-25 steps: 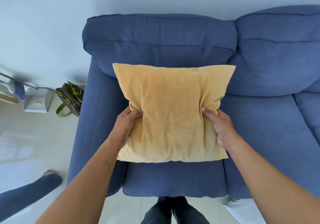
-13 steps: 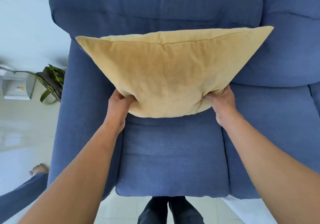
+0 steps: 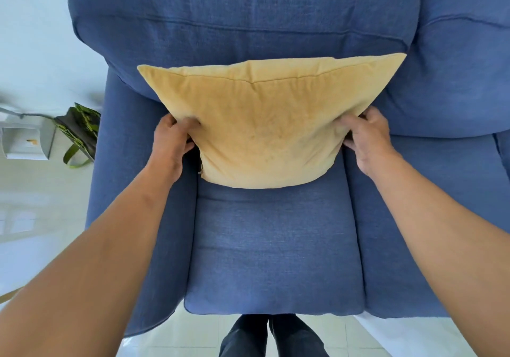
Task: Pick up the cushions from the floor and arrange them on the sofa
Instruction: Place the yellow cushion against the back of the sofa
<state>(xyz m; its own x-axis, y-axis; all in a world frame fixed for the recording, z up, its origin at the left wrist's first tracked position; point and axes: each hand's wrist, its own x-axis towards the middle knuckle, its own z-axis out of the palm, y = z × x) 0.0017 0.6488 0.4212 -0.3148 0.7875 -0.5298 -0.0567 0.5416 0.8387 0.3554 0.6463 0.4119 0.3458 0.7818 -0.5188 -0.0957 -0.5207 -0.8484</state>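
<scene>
change: half a second back we had the yellow cushion (image 3: 265,135) raised in front of the backrest, bottom edge clear of the seat; now it is lower and further back, bottom edge down on the seat cushion (image 3: 273,246), top edge leaning on the back cushion (image 3: 242,22).
change 2: a second ago it faced us nearly flat and square; now it is tipped away, top seam showing.
meaning: we judge this cushion is as good as placed on the sofa (image 3: 455,80), far left seat by the armrest; only letting go is left. No other cushions in view, so we cannot tell how many remain on the floor (image 3: 33,196).
left hand (image 3: 172,142): clenched on the cushion's left edge, thumb on the front face, fingers wrapped behind, fabric puckered there.
right hand (image 3: 365,138): same pinch on the right edge, thumb in front, fingers tucked behind.
cushion position: upright-ish, tilted back, roughly centred on the seat, between both hands.
risk: we think it may slump forward when released, since it looks soft.
side clutter: green bag (image 3: 80,133) on the floor left of the sofa, untouched.
</scene>
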